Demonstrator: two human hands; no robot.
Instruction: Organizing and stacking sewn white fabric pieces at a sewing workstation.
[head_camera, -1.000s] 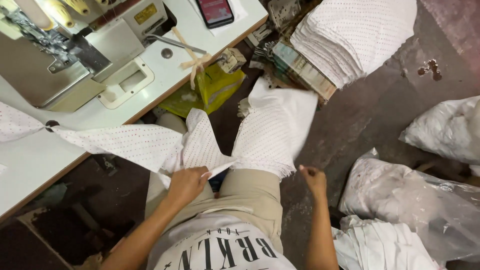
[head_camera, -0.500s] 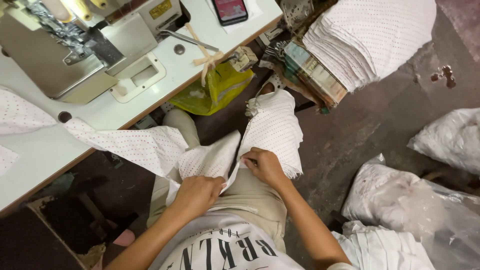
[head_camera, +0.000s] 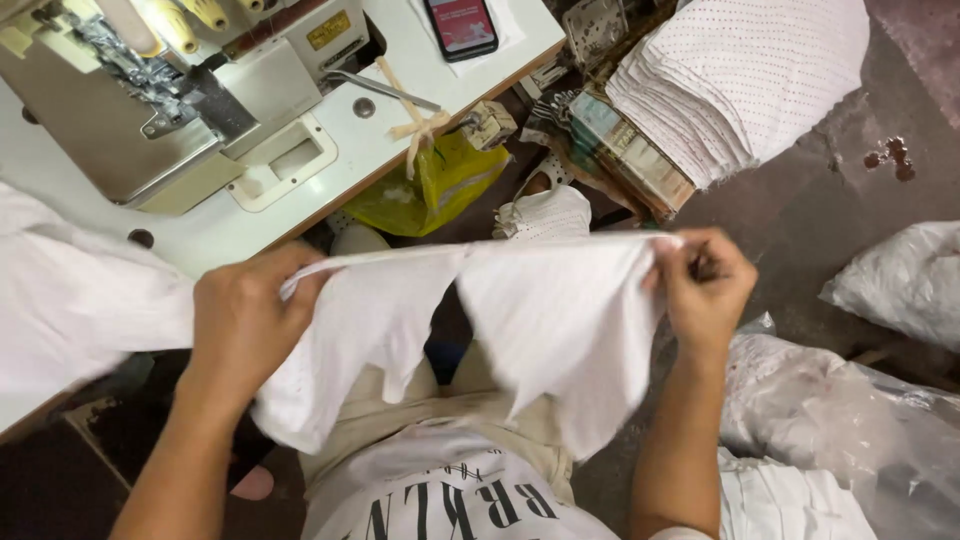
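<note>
Both hands, left hand (head_camera: 245, 325) and right hand (head_camera: 705, 290), gripped the white fabric piece (head_camera: 540, 320) taut, just below the sewing machine (head_camera: 150, 100).

- Left hand (head_camera: 245, 325) and right hand (head_camera: 705, 290): bare, no gloves, rings or watch.
- Forearms bare, no sleeves showing.
- White T-shirt (head_camera: 460, 500) with bold black lettering.
- Khaki trousers (head_camera: 480, 400).

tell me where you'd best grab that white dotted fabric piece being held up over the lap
Probably by the taut top edge of the white fabric piece, at its two ends, coming from the outer sides. That is where the left hand and right hand pinch it. The edge is stretched straight between them while the rest hangs loose in two flaps, so gripping lower would likely bunch it.
</note>
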